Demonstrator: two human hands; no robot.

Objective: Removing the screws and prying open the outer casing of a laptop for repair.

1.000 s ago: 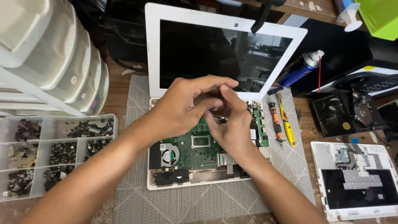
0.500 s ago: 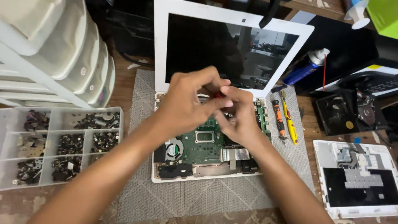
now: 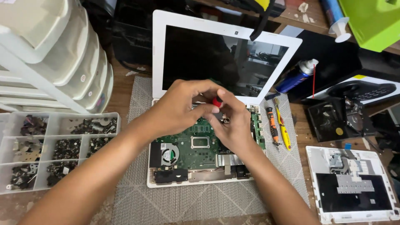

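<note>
1. Nearest the camera, an opened white laptop (image 3: 200, 177) lies on a grey mat (image 3: 137, 200), its cover already off and its green circuit board (image 3: 193, 143) still seated.
2. Over the board's 12 o'clock edge, the left hand (image 3: 183, 108) and right hand (image 3: 233, 125) together pinch a red-tipped screwdriver (image 3: 216, 102).
3. At 9 o'clock sits a screw tray (image 3: 54, 146); at 3 o'clock, two spare screwdrivers (image 3: 277, 127).

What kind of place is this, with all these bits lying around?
Probably an electronics repair bench: an opened laptop with its circuit board bare, a parts tray full of small screws, and screwdrivers on the mat.
</note>
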